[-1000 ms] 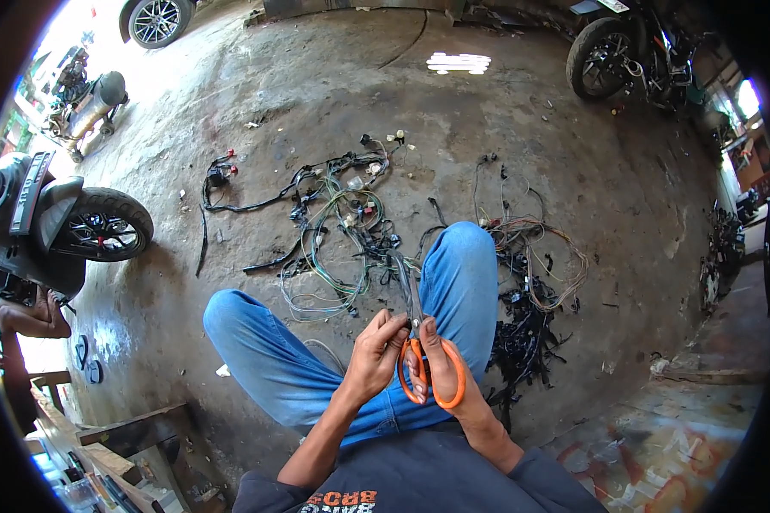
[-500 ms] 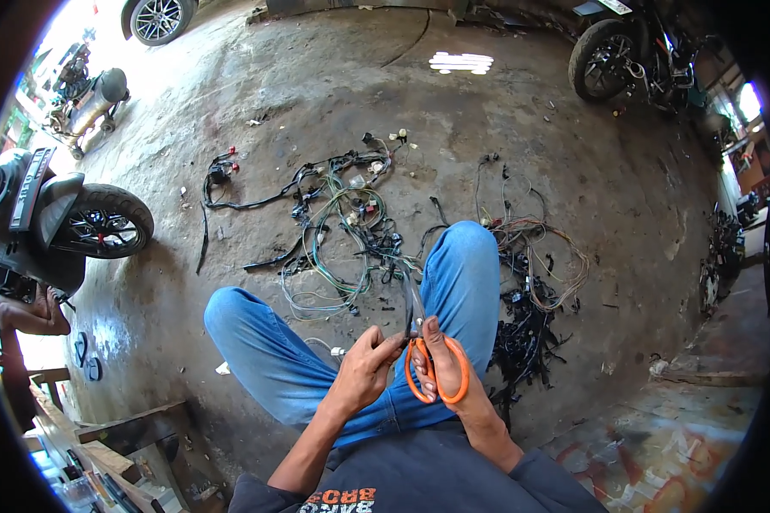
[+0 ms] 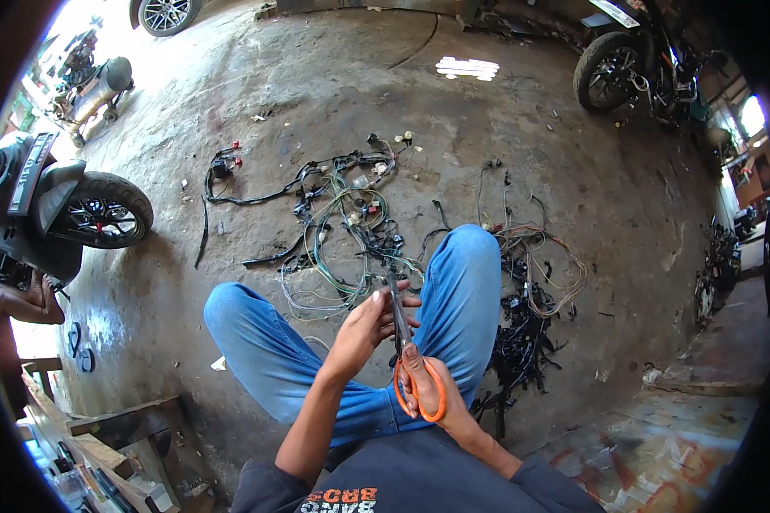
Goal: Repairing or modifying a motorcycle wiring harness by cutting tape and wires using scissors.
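Head view shows our scissors (image 3: 443, 395) between the knees (image 3: 475, 256), orange handles toward us and blades pointing away. Our right hand (image 3: 424, 383) is clamped on the handles; our left hand (image 3: 361, 329) is at the blades, fingers spread loosely, and we cannot tell whether it grips anything. Our hands are close together, the left one farther out. Past them, tangled wires (image 3: 376, 244) lie on the floor (image 3: 633, 231), with more wires and a black heap (image 3: 522, 329) beside our right knee. Farther out, we see motorcycles left (image 3: 107, 209) and right (image 3: 607, 73), and sandals (image 3: 85, 361) on our left.
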{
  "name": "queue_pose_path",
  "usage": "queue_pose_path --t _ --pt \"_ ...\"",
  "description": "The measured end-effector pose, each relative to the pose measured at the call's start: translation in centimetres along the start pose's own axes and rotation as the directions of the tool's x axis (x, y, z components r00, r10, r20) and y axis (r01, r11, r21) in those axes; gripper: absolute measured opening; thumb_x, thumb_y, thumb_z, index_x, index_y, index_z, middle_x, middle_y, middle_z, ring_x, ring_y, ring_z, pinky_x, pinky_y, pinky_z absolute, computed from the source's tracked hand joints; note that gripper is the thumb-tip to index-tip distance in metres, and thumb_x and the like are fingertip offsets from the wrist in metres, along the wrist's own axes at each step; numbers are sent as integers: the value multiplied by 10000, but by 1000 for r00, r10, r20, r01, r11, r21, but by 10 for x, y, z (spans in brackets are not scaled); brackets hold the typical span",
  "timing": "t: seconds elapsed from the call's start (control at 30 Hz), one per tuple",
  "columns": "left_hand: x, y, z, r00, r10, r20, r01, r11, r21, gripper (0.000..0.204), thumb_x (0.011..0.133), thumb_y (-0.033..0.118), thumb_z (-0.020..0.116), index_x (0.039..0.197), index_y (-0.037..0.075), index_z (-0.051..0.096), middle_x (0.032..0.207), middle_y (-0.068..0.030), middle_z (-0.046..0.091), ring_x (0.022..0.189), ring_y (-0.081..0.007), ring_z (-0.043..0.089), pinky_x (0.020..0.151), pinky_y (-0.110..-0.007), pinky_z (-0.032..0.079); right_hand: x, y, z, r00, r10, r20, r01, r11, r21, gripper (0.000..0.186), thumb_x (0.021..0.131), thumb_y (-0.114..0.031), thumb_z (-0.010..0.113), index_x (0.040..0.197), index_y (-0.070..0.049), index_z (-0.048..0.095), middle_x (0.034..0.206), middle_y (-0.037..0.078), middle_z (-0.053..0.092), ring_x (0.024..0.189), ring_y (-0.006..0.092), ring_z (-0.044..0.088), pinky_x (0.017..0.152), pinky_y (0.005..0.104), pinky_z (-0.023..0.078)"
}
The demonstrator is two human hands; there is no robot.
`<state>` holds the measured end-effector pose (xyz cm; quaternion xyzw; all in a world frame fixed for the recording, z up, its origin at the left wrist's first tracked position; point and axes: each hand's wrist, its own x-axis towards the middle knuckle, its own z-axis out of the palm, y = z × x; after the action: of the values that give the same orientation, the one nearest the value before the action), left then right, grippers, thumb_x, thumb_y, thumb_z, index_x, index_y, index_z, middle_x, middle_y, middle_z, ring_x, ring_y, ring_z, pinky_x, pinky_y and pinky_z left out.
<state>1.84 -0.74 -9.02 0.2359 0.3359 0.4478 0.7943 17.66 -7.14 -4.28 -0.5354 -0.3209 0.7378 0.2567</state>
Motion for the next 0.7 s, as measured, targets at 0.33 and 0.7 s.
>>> queue_pose_path --t 0.33,0.7 --pt "20 -48 32 949 128 -290 -169 978 -124 330 1095 373 422 1156 67 529 768 7 463 601 -86 442 521 -237 405 -13 10 -1 1000 -5 -20 6 1000 14 712 963 -730 409 735 -59 477 495 26 439 388 120 458 375 255 363" --pt "29 -50 38 942 253 -222 -268 962 -41 314 1116 368 337 1082 83 463 749 -16 425 549 -96 375 465 -251 331 -11 5 -6 995 -82 -58 82 997 -2 717 962 -729 410 729 -55 475 497 15 433 393 109 458 377 254 360"
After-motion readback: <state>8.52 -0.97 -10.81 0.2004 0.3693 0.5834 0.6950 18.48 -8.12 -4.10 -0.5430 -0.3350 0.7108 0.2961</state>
